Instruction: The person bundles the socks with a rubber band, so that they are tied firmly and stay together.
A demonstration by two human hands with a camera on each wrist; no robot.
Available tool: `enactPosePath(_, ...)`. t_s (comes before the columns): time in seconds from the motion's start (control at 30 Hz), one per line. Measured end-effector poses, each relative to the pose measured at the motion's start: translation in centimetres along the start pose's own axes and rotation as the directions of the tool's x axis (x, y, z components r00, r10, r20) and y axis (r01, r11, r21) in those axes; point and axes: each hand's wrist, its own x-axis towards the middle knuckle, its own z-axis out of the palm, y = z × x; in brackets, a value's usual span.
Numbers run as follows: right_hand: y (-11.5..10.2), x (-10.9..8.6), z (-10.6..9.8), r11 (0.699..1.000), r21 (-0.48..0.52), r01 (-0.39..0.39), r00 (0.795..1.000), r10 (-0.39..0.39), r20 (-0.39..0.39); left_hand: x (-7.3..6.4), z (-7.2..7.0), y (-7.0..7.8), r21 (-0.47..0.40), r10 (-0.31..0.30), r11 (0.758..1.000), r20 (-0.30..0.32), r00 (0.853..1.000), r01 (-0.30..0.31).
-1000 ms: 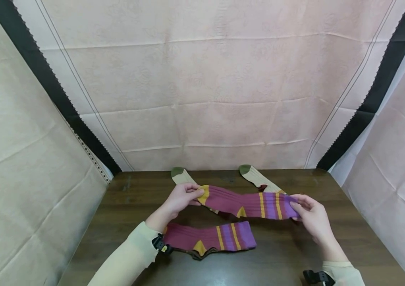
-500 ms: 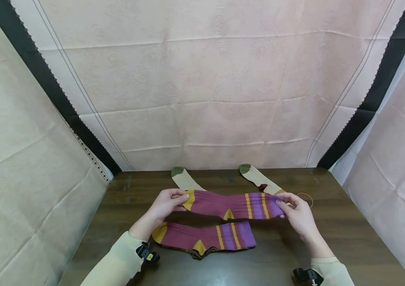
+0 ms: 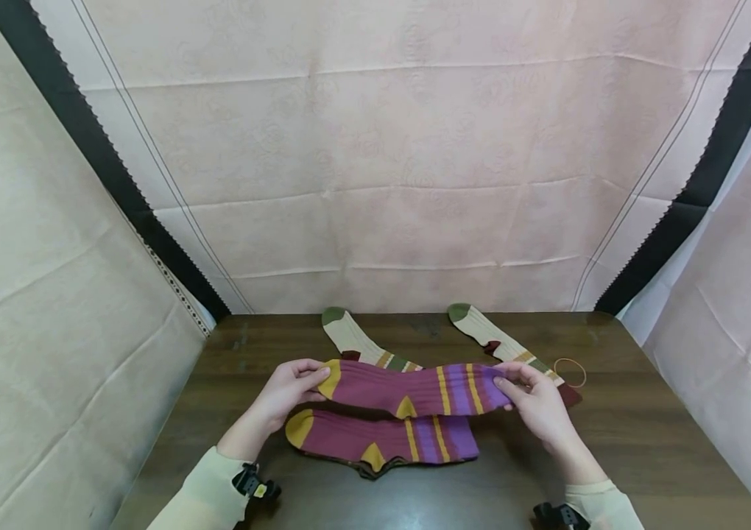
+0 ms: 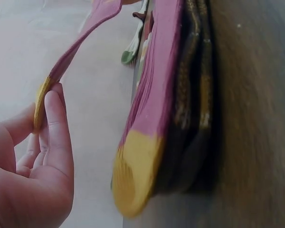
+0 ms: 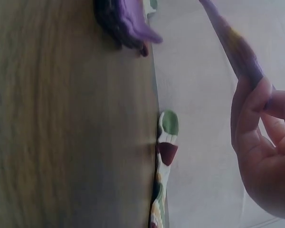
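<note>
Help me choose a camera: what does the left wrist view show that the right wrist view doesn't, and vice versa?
Only left wrist: the left hand pinching the raised sock by its yellow toe, and the yellow toe of the lower sock.
Only right wrist: both purple cuffs, one pinched by the right hand.
Both: these socks, a green-toed sock, table, pale cloth.
</note>
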Motion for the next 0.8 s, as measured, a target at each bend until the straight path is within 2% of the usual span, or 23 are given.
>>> enactPosePath(0.27,-0.5,-0.6,1.0,1.000,0.010,-0.020,0.997,0.019,0.078,-1.4,-1.4,-0.1,0.001,-0.009,1.000,-0.015,1.000,0.009)
enactPosePath(0.8,-1.0,-1.3,2.0,1.000,-0.019,0.025,0.969,-0.019,0.248,-3.1,-3.3,-0.3,0.028,-0.048,0.999,0.035,0.998,0.047)
